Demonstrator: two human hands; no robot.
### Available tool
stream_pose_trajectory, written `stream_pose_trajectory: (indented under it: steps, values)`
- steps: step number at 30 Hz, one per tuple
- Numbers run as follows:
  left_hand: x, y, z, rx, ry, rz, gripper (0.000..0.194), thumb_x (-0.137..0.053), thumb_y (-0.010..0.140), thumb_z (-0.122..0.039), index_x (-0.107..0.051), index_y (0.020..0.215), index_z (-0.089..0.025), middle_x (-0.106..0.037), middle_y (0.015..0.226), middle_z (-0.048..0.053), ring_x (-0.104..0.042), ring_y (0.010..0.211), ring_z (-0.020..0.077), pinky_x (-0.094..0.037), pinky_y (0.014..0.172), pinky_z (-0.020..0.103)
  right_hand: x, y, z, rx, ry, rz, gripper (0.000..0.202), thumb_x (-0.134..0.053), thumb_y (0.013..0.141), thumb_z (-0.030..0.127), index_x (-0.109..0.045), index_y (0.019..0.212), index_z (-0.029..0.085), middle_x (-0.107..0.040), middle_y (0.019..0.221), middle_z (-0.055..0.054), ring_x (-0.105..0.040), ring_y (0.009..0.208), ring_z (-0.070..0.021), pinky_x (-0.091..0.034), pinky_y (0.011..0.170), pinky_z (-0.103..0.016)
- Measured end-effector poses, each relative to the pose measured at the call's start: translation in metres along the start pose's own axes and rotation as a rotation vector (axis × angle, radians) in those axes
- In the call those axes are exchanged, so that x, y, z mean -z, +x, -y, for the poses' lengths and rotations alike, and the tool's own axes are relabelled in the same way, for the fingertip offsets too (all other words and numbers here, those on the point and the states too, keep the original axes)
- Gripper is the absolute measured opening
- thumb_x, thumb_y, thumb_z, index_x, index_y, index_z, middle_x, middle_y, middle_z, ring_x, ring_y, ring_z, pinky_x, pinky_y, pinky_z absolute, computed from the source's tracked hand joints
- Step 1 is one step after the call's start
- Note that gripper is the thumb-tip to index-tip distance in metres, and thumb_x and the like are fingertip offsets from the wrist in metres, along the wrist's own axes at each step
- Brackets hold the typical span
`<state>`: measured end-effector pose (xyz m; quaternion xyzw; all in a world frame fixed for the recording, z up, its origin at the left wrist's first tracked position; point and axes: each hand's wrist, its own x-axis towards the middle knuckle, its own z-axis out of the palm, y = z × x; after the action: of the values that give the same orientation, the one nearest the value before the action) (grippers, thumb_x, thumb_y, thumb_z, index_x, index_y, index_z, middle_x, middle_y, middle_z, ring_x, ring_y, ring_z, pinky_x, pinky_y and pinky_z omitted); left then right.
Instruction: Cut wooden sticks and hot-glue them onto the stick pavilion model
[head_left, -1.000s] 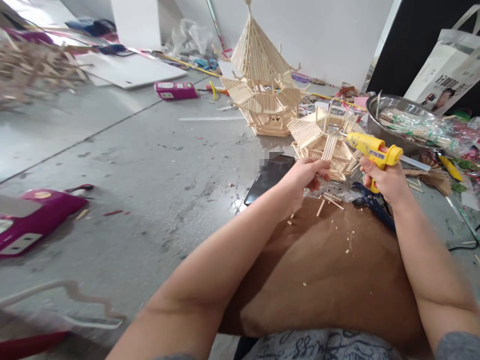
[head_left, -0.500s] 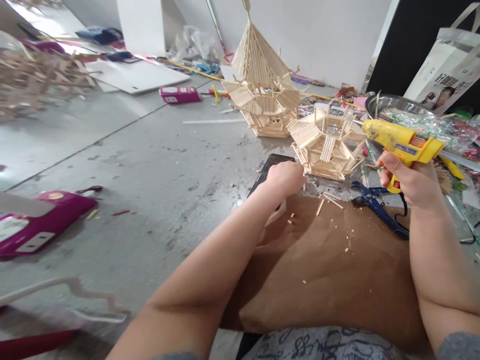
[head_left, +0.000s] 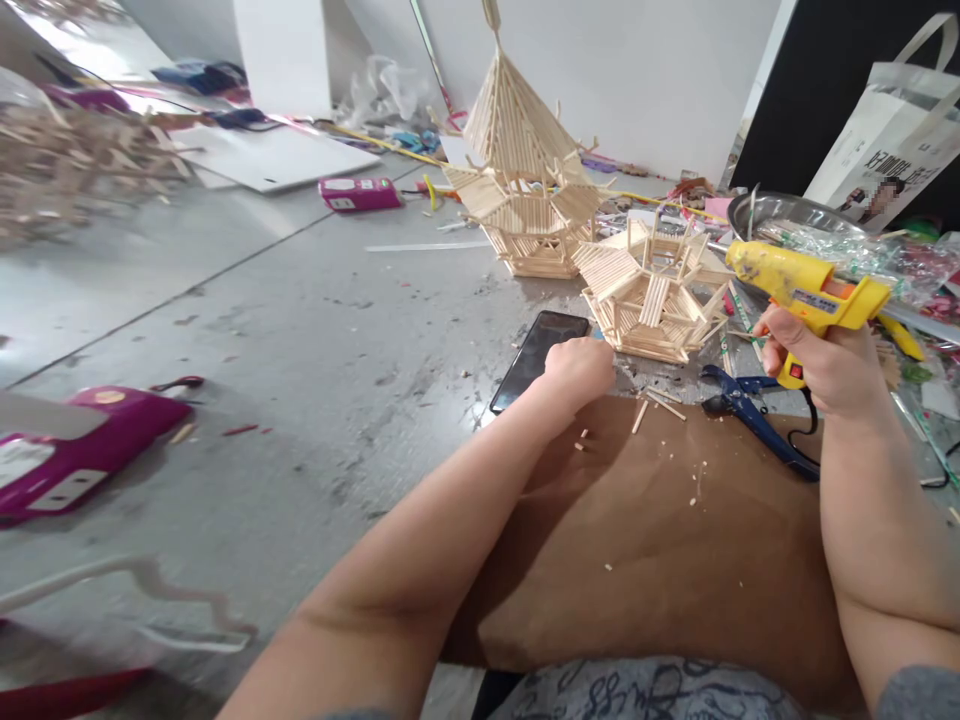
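My right hand (head_left: 832, 360) is wrapped round the handle of a yellow hot glue gun (head_left: 795, 280), raised with its nozzle pointing left. In front of the small stick-built pavilion (head_left: 652, 300), my left hand (head_left: 581, 372) is closed with the knuckles up; its fingertips are hidden, so what they grip cannot be made out. Beside that hand lies a black smartphone (head_left: 534, 360). Several short cut sticks (head_left: 660, 402) are scattered on the brown cloth (head_left: 675, 560). Blue-handled cutters (head_left: 757, 420) rest between the cloth and my right forearm.
Behind the small pavilion stands a taller stick pagoda (head_left: 525, 190) with a pointed roof. Magenta power strips (head_left: 97, 440) lie on the grey floor (head_left: 300, 330). At the right are a metal bowl (head_left: 795, 207) amid plastic wrappings and a white tote bag (head_left: 885, 140).
My left hand has shifted slightly right and down, uncovering more of the smartphone. My right hand still holds the glue gun in nearly the same spot.
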<state>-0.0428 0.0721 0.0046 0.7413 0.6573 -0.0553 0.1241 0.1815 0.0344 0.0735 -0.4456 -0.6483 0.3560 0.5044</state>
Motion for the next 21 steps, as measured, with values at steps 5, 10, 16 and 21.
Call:
stream_pose_trajectory:
  steps: [5,10,16,21]
  values:
    - [0.002,-0.004,-0.003,0.021,0.001,0.011,0.035,-0.046,0.072,-0.023,-0.067,0.098,-0.013,-0.065,0.100,0.022,-0.059,0.096,0.0322,-0.046,0.076,0.038,0.000,0.000,-0.001,0.004,0.025,-0.006,0.022,-0.066,0.070,0.038,-0.054,0.076,0.020,-0.052,0.055,0.004,-0.047,0.038,-0.0068,-0.039,0.038,-0.023]
    - [0.009,-0.014,-0.007,-0.082,-0.029,0.014,0.025,-0.052,0.066,-0.021,-0.069,0.084,-0.016,-0.066,0.090,0.018,-0.060,0.088,0.0292,-0.044,0.072,0.035,0.002,0.001,-0.001,0.003,0.049,-0.018,0.022,-0.067,0.069,0.036,-0.054,0.077,0.020,-0.056,0.068,0.002,-0.048,0.040,-0.0057,-0.037,0.037,-0.023]
    - [0.012,-0.020,-0.015,-0.395,-0.421,-0.016,0.011,-0.055,0.054,-0.008,-0.054,0.051,-0.019,-0.052,0.051,0.001,-0.049,0.053,0.0126,-0.037,0.053,0.023,0.003,0.001,-0.002,-0.003,0.032,-0.017,0.024,-0.067,0.069,0.038,-0.053,0.078,0.020,-0.055,0.067,0.002,-0.047,0.040,-0.0060,-0.037,0.037,-0.023]
    - [0.016,-0.023,-0.019,-0.438,-0.976,0.139,0.011,-0.056,0.060,-0.007,-0.056,0.064,-0.017,-0.053,0.050,-0.004,-0.045,0.041,0.0059,-0.032,0.043,0.018,0.001,0.002,-0.001,-0.015,0.049,-0.025,0.024,-0.067,0.069,0.038,-0.053,0.078,0.020,-0.055,0.063,0.003,-0.047,0.039,-0.0063,-0.038,0.037,-0.023]
